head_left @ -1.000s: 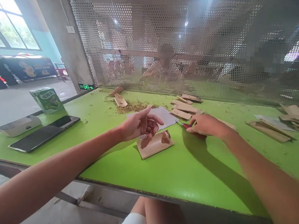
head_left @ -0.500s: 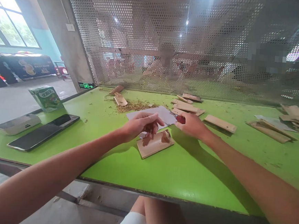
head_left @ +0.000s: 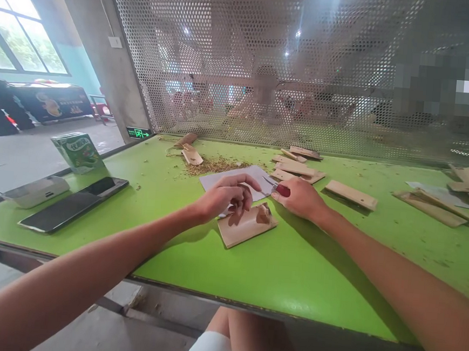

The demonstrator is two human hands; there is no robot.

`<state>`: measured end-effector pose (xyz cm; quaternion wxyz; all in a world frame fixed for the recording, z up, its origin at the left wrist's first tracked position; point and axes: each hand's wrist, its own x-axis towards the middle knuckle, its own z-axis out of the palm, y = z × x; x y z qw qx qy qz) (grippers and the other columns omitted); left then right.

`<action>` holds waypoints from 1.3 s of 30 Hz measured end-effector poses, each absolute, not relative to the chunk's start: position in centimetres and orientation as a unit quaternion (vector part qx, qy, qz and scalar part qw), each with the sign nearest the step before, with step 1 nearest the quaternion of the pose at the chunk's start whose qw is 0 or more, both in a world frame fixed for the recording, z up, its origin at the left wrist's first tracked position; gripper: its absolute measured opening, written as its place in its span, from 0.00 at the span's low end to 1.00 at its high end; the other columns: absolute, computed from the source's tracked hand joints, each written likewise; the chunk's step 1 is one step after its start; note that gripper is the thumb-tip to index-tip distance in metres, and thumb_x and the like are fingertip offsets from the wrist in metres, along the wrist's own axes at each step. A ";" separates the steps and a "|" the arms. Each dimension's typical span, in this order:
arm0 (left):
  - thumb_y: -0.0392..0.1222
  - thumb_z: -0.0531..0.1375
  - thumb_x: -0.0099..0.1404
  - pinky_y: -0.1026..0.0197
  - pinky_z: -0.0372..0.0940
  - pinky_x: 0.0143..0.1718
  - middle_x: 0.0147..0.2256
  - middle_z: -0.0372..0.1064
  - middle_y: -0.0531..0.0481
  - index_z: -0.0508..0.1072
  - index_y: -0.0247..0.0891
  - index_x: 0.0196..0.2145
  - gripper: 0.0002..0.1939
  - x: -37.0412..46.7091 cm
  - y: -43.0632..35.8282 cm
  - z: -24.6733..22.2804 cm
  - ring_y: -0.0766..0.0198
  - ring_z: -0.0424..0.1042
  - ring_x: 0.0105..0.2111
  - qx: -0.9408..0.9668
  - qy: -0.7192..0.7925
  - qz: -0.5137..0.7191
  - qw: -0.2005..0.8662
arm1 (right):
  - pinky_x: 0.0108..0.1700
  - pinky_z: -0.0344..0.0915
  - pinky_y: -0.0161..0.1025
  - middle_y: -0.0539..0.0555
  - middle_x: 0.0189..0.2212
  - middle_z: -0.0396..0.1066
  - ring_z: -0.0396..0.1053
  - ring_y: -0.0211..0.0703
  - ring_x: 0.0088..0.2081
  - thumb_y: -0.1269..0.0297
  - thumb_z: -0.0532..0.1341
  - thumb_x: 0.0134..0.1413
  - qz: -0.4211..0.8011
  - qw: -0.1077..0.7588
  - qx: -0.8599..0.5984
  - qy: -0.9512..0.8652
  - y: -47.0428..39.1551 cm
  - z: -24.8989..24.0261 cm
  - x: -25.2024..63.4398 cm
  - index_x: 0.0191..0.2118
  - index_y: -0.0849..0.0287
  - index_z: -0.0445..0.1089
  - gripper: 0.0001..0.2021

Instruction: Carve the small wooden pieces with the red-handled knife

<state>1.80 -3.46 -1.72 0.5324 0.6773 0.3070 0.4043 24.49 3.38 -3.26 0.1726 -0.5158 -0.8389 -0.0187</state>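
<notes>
My right hand [head_left: 302,198] is closed around a small red-handled knife [head_left: 283,190], its thin metal tip pointing left over a sheet of white paper [head_left: 254,176]. To its left, my left hand [head_left: 229,195] hovers with the index finger stretched out and the other fingers loosely curled; nothing shows in it. Just under the left fingers lies a curved, pale bamboo piece [head_left: 243,231] with a rough, broken knot at its right end. The hand's shadow falls on the bamboo, and the hand covers part of the paper.
Brown shavings [head_left: 213,165] and a scooped bamboo piece [head_left: 191,155] lie behind the paper. Flat bamboo pieces [head_left: 350,194] are spread to the right. A phone [head_left: 73,206], a white case [head_left: 36,191] and a green carton [head_left: 77,153] stand left. A perforated screen [head_left: 227,61] borders the table.
My left hand has shifted slightly, its index finger now reaching further out above the paper. The right hand keeps hold of the knife, its metal tip now more visible. The bamboo piece stays put.
</notes>
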 end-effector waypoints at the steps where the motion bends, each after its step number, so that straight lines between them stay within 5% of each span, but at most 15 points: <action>1: 0.29 0.50 0.50 0.66 0.54 0.18 0.23 0.68 0.51 0.68 0.33 0.37 0.16 1.8 -3.5 -1.7 0.68 0.65 0.16 0.675 0.309 0.404 0.534 | 0.28 0.50 0.37 0.54 0.26 0.68 0.60 0.41 0.27 0.53 0.56 0.53 -0.015 0.171 -0.516 -0.839 3.4 -3.3 24.5 0.25 0.58 0.66 0.14; 14: 0.29 0.49 0.40 0.65 0.55 0.20 0.23 0.68 0.49 0.67 0.32 0.34 0.21 1.7 -3.2 -1.9 0.66 0.63 0.20 0.675 0.291 0.406 0.543 | 0.27 0.49 0.38 0.52 0.20 0.66 0.60 0.41 0.23 0.52 0.59 0.51 0.004 0.206 -0.540 -0.816 3.8 -3.7 24.3 0.21 0.57 0.63 0.16; 24: 0.36 0.49 0.44 0.64 0.53 0.22 0.24 0.69 0.46 0.68 0.32 0.36 0.19 1.4 -3.4 -2.0 0.65 0.63 0.22 0.671 0.232 0.405 0.576 | 0.29 0.56 0.38 0.56 0.31 0.74 0.67 0.47 0.30 0.48 0.68 0.39 0.034 0.205 -0.610 -0.765 4.6 -3.8 24.2 0.33 0.58 0.70 0.19; 28: 0.36 0.50 0.43 0.64 0.48 0.20 0.24 0.66 0.48 0.66 0.32 0.35 0.18 1.5 -3.3 -1.9 0.67 0.59 0.21 0.658 0.264 0.416 0.569 | 0.29 0.56 0.38 0.57 0.32 0.73 0.67 0.46 0.30 0.50 0.63 0.49 0.055 0.247 -0.591 -0.766 4.2 -3.0 24.3 0.36 0.59 0.70 0.17; 32: 0.34 0.50 0.42 0.64 0.45 0.20 0.24 0.63 0.49 0.66 0.33 0.33 0.17 1.4 -3.3 -1.7 0.67 0.58 0.21 0.649 0.290 0.439 0.550 | 0.23 0.56 0.36 0.53 0.27 0.69 0.61 0.37 0.22 0.50 0.55 0.58 0.224 0.282 -0.523 -0.773 2.5 -0.9 24.6 0.33 0.59 0.69 0.16; 34: 0.34 0.50 0.43 0.64 0.47 0.20 0.24 0.62 0.49 0.66 0.33 0.33 0.16 1.3 -3.3 -1.6 0.66 0.59 0.22 0.650 0.290 0.436 0.550 | 0.22 0.58 0.35 0.53 0.28 0.69 0.62 0.36 0.21 0.53 0.58 0.57 0.268 0.299 -0.505 -0.764 1.4 0.4 24.8 0.39 0.58 0.68 0.14; 39: 0.37 0.51 0.47 0.65 0.48 0.21 0.25 0.62 0.49 0.66 0.33 0.33 0.13 1.3 -3.5 -1.4 0.67 0.59 0.23 0.658 0.300 0.411 0.556 | 0.23 0.56 0.36 0.52 0.26 0.69 0.60 0.36 0.21 0.48 0.58 0.57 0.203 0.304 -0.476 -0.800 -1.0 1.6 25.7 0.44 0.57 0.69 0.18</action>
